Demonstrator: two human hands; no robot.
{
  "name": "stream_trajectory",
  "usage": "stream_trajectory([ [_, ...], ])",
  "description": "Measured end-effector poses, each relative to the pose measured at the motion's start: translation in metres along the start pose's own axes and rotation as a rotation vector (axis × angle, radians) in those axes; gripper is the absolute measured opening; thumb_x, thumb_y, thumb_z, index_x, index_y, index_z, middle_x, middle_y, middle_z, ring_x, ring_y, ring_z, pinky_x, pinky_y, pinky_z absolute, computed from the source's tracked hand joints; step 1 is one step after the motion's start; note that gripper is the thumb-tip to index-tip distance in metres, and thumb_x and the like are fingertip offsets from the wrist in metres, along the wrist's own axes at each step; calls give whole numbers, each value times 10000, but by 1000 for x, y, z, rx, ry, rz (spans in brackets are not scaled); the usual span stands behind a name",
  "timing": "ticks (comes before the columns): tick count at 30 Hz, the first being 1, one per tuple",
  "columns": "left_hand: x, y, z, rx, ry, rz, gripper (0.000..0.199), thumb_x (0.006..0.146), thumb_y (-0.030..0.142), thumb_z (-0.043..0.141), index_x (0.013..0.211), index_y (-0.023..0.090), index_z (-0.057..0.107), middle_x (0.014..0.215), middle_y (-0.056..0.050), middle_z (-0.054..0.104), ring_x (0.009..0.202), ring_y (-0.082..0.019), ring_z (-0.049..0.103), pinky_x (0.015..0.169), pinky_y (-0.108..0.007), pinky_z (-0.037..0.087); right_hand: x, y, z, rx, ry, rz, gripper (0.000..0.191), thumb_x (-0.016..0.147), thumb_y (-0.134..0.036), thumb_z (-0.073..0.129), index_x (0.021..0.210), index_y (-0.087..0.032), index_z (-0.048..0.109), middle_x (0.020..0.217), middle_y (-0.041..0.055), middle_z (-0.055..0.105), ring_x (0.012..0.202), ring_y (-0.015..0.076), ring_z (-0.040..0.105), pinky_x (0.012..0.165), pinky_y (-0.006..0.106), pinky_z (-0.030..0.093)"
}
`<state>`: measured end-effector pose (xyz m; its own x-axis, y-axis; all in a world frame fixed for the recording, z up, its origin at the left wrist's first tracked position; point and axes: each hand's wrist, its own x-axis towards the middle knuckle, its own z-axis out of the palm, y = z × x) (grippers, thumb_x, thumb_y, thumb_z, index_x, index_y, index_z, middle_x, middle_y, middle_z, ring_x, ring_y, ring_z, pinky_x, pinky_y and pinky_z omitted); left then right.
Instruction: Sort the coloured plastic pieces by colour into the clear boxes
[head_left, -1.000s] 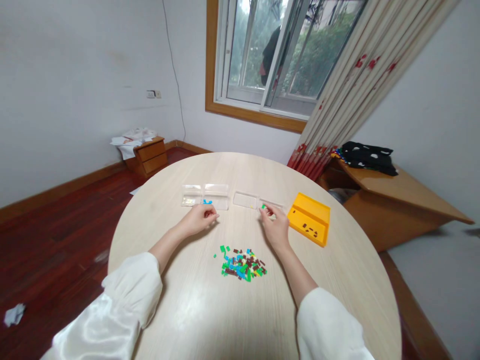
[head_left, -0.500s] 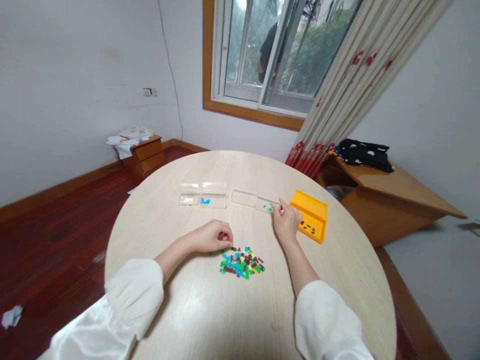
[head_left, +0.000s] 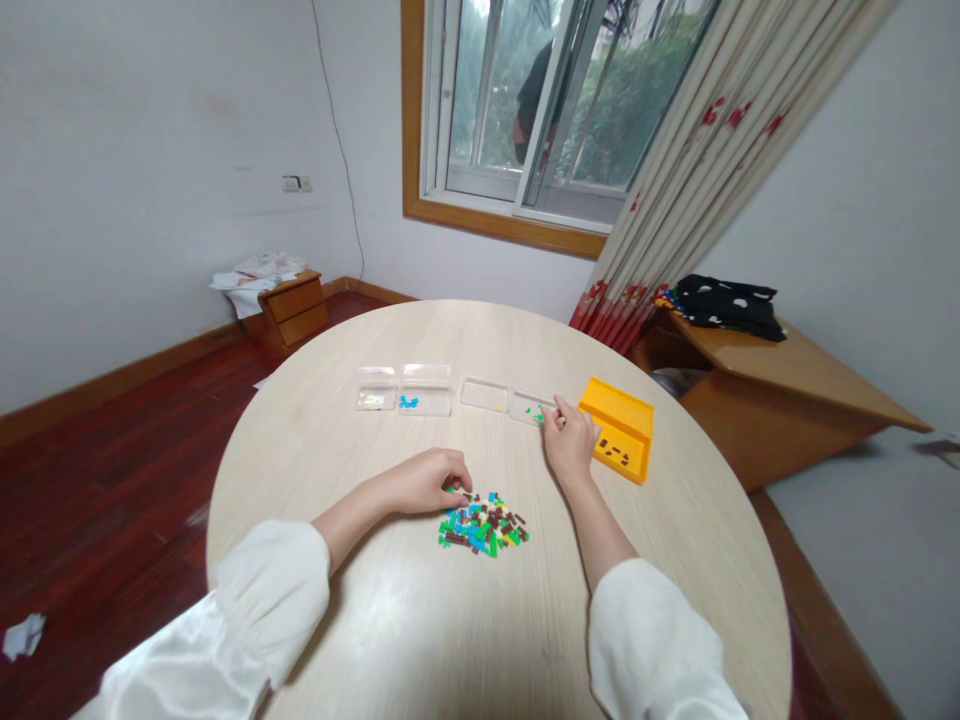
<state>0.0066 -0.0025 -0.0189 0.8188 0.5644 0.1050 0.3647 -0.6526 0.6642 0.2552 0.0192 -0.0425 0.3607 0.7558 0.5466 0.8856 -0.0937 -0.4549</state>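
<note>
A pile of small toy bricks (head_left: 487,528) in brown, green, blue and yellow lies mid-table. My left hand (head_left: 431,482) rests at its upper left edge, fingers curled down onto the bricks, a green one showing by the thumb. What those fingertips hold is too small to make out. My right hand (head_left: 571,440) is over the right end of a clear box (head_left: 525,408) with green bricks in it. Its fingers are bent together, and anything between them is hidden. Partly behind that hand stands an open yellow box (head_left: 637,452) with a few brown bricks inside.
Left of the green bricks' box is a clear tray (head_left: 484,394) with a yellow piece. Farther left are a clear box (head_left: 435,402) with blue bricks and another clear box (head_left: 375,400) with pale pieces. The round table (head_left: 390,620) carries everything.
My left hand has shifted slightly right and down, onto the pile's edge. My right hand stays by the green bricks' box, its fingers moved only a little.
</note>
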Motion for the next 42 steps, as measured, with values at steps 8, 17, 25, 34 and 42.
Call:
stream_trajectory([
  [8,-1,-1,-8,-55,93,-41,97,719,220,582,732,154,652,706,-21,572,639,-115,502,597,-223,377,-2,-8,2,262,-46,-86,338,812,-338,471,971,-117,672,758,91,645,701,195,499,708,339,363],
  [17,4,-40,-27,-27,659,-381,330,728,246,439,450,206,266,441,60,284,476,-98,330,513,-235,251,-36,-71,-18,714,-974,-425,241,636,-288,744,843,-168,715,758,37,651,750,153,573,710,283,449],
  [25,6,-40,-23,-35,656,-380,305,705,236,436,443,203,283,435,60,292,473,-95,316,495,-232,236,-45,-89,-23,586,-1081,-648,231,700,-163,691,922,-220,713,803,21,662,758,142,584,720,254,440],
  [34,5,-44,-24,-33,664,-383,289,702,217,422,447,206,284,445,55,296,480,-104,333,499,-227,237,-48,-92,-22,571,-1053,-619,245,744,-128,625,954,-227,702,818,31,654,783,150,588,725,258,454],
  [42,6,-43,-24,-21,664,-392,300,703,219,424,449,210,265,443,56,280,477,-106,324,504,-230,225,-49,-92,-20,518,-934,-511,158,720,-53,580,751,-160,693,728,22,620,657,120,561,636,231,442],
])
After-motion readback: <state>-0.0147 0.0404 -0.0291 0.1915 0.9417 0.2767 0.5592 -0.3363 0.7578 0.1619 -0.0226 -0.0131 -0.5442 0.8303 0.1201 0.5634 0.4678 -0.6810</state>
